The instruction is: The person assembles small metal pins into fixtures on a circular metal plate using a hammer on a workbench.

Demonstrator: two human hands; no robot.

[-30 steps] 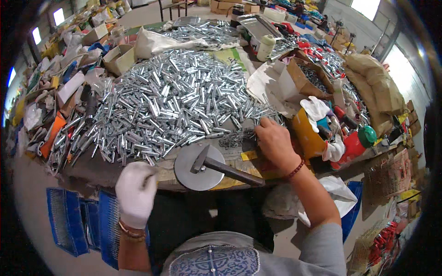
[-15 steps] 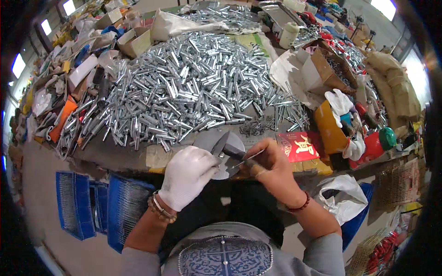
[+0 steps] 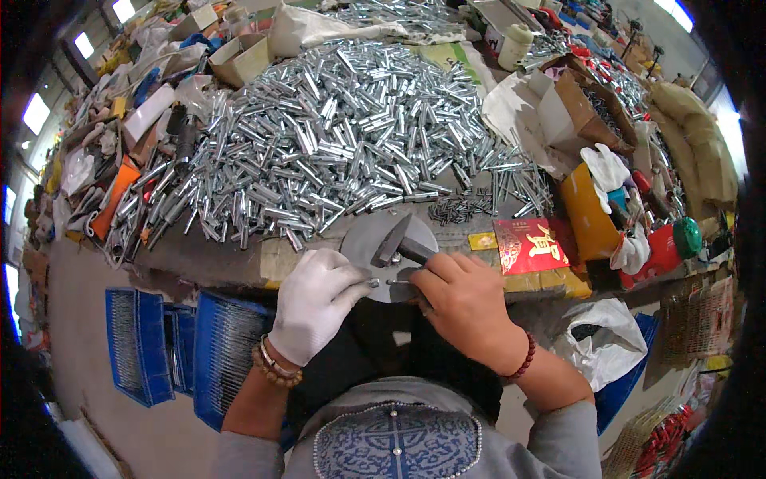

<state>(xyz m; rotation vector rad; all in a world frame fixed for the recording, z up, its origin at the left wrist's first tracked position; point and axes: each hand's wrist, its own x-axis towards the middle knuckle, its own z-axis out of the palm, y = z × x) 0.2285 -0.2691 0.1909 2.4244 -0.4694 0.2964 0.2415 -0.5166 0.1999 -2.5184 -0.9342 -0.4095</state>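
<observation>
My left hand [image 3: 315,303], in a white glove, pinches a small metal piece [image 3: 373,283] at the near edge of a round grey metal disc [image 3: 363,235]. My bare right hand [image 3: 463,299] is closed on a thin pin-like piece [image 3: 399,281] pointing toward the left hand's piece. A hammer [image 3: 396,241] lies on the disc just above my right fingers. Behind the disc spreads a big heap of shiny metal tubes [image 3: 335,136].
A red packet [image 3: 531,246] lies right of the disc, with a small pile of dark pins [image 3: 459,209] behind it. Cardboard boxes [image 3: 582,112], a yellow container [image 3: 586,211] and a red jug with a green cap [image 3: 666,247] stand at right. Blue crates [image 3: 140,343] sit on the floor at left.
My left hand rose from below the bench edge to the disc. My right hand drew back from the tube heap, and both hands now meet at the disc's near edge.
</observation>
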